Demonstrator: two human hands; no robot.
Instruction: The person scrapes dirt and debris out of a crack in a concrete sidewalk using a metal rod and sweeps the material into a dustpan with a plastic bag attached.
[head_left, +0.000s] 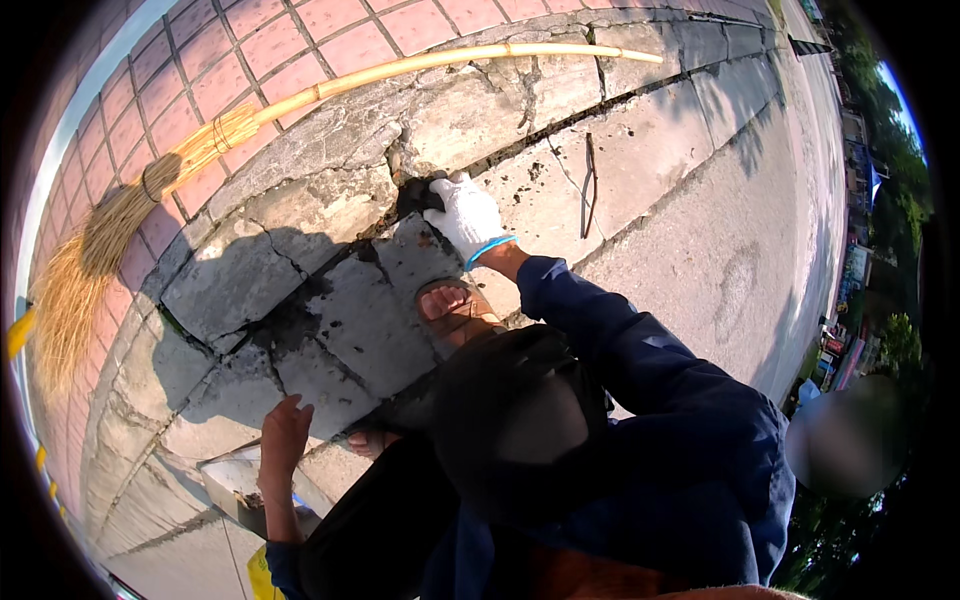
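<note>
My right hand, in a white knit glove with a blue cuff, reaches down to a dark hole in the gutter joint between concrete slabs. Its fingertips are at the hole's edge, and whether they grip anything is hidden. My bare left hand hangs loosely with thumb and fingers apart, holding nothing. Just below it is a pale, dustpan-like container with some dark debris inside, partly covered by my forearm. Dark, damp-looking soil lies along the joint between my hands.
A straw broom with a bamboo handle lies across the pink paving tiles and cracked kerb. A thin dark stick rests on the slab to the right. My sandalled foot stands near the hole. Something yellow shows at the lower left.
</note>
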